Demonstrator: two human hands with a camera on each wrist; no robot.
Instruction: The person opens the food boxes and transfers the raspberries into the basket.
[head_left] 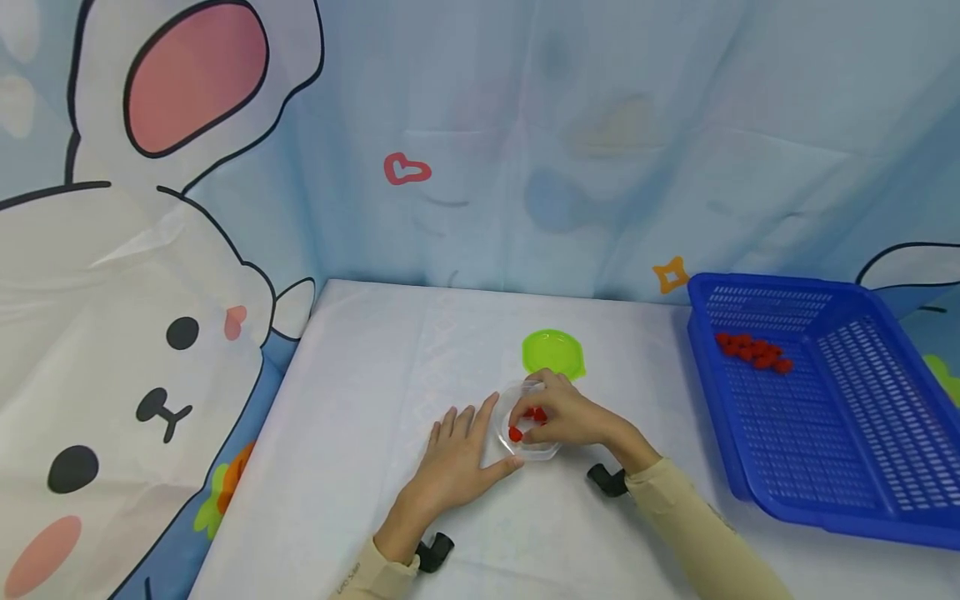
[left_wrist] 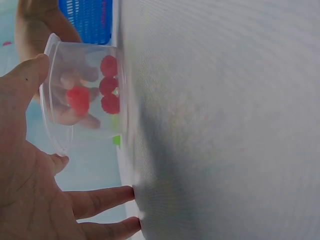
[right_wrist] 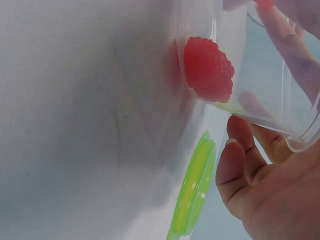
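A clear plastic tub (head_left: 538, 452) stands on the white-covered table between the two hands. Inside it my right hand (head_left: 566, 415) pinches a raspberry (head_left: 515, 434) between thumb and fingers. That raspberry (left_wrist: 78, 100) hangs above three others in the left wrist view, and those raspberries (left_wrist: 108, 86) lie along the tub's bottom. My left hand (head_left: 456, 468) has its fingers spread on the tub's left side, thumb and forefinger at the rim and other fingertips on the cloth. One raspberry (right_wrist: 209, 69) shows large through the tub wall in the right wrist view.
A bright green lid (head_left: 553, 353) lies just behind the tub. To the right stands a blue plastic basket (head_left: 847, 433) with a cluster of raspberries (head_left: 753, 351) toward its back left. A printed cloth (head_left: 480, 217) hangs behind the table.
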